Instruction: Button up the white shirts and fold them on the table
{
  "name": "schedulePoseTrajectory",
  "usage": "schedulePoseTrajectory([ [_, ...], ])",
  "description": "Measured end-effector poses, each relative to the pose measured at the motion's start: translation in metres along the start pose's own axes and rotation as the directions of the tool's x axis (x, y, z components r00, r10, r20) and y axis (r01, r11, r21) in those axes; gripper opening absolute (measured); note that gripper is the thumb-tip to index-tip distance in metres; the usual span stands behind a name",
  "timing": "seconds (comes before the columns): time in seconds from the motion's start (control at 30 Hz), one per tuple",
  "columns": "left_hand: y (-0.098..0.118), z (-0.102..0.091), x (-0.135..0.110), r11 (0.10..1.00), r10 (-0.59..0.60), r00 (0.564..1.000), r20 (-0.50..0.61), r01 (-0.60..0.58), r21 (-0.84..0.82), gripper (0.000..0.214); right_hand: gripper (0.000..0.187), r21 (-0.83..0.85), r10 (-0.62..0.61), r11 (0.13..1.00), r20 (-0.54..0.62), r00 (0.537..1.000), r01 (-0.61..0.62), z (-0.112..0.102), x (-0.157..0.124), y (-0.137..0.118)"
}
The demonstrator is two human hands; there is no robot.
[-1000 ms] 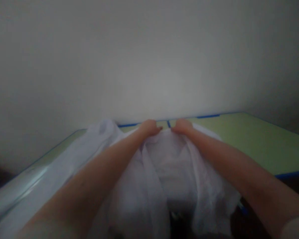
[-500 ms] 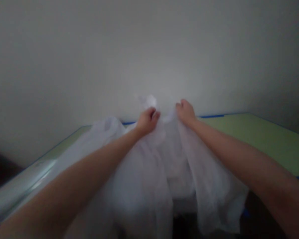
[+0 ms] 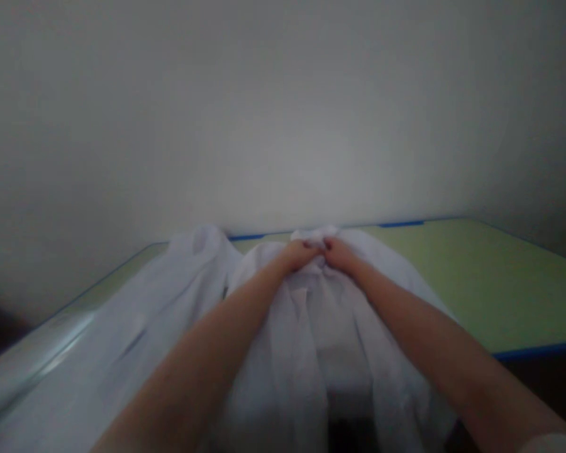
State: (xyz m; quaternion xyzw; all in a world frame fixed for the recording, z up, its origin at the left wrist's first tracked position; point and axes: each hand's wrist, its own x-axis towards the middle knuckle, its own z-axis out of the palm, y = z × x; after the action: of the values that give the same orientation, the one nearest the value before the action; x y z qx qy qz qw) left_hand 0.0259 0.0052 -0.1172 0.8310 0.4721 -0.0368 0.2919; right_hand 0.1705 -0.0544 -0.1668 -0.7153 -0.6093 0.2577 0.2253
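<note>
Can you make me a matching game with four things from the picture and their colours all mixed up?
Things:
1. wall
2. tabletop
3. edging of the tabletop
4. cloth held by the left hand and right hand

Colours:
A. blue
B. white
C. grey
D. green

Right pairs: 1-C, 2-D, 3-A, 4-B

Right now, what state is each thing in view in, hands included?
Held white cloth: bunched at the hands, draped in loose folds.
Left hand: closed on it.
Right hand: closed on it, close beside the left.
White cloth at the left: wrinkled; whether it joins the held one is unclear.
Green table: flat, blue-edged, partly covered.
</note>
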Motion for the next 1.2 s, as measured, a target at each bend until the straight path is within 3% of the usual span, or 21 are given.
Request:
schedulePoseTrajectory([
  [0.13, -0.008, 0.011, -0.005, 0.997, 0.073, 0.997, 0.002, -0.073, -0.026, 0.025, 0.017, 0.074, -0.006, 0.997, -0.028, 1.0, 0.008, 0.0, -0.006, 0.008],
  [0.3, -0.005, 0.016, -0.007, 0.97, 0.242, 0.968, 0.06, -0.243, 0.018, 0.04, 0.02, 0.37, -0.068, 0.926, -0.026, 0.997, 0.073, -0.001, -0.007, 0.014],
  [0.4, -0.006, 0.014, 0.0, 0.964, 0.229, 0.968, 0.106, -0.24, 0.111, 0.039, 0.027, 0.487, -0.053, 0.872, -0.004, 0.999, 0.048, 0.001, -0.005, 0.017],
  [0.47, -0.011, 0.011, 0.006, 0.987, 0.14, 0.99, -0.002, -0.139, 0.084, 0.036, 0.03, 0.53, -0.036, 0.847, -0.001, 0.999, 0.031, 0.002, -0.005, 0.018],
  [0.57, -0.025, 0.008, 0.016, 0.98, -0.078, 0.967, -0.242, 0.03, -0.197, 0.04, 0.025, 0.491, 0.03, 0.871, -0.026, 0.999, -0.013, -0.001, -0.006, 0.018],
  [0.63, -0.033, 0.011, 0.019, 0.907, -0.168, 0.95, -0.262, 0.045, -0.419, 0.043, 0.02, 0.424, 0.062, 0.905, -0.042, 0.997, -0.039, -0.005, -0.008, 0.016],
  [0.7, -0.038, 0.016, 0.02, 0.848, -0.162, 0.96, -0.227, 0.018, -0.53, 0.048, 0.022, 0.369, 0.067, 0.929, -0.071, 0.995, -0.036, -0.008, -0.009, 0.013],
  [0.8, -0.037, 0.024, 0.019, 0.845, -0.088, 0.97, -0.227, -0.048, -0.533, 0.044, 0.027, 0.328, 0.06, 0.944, -0.141, 0.988, -0.011, -0.008, -0.009, 0.009],
  [0.97, -0.028, 0.026, 0.015, 0.908, -0.002, 0.962, -0.274, -0.113, -0.404, 0.025, 0.027, 0.361, 0.025, 0.931, -0.215, 0.976, 0.056, -0.004, -0.009, 0.006],
  [1.2, -0.022, 0.031, 0.013, 0.92, 0.167, 0.962, -0.215, -0.23, -0.316, 0.019, 0.037, 0.361, 0.02, 0.929, -0.253, 0.967, 0.075, -0.004, -0.01, 0.005],
])
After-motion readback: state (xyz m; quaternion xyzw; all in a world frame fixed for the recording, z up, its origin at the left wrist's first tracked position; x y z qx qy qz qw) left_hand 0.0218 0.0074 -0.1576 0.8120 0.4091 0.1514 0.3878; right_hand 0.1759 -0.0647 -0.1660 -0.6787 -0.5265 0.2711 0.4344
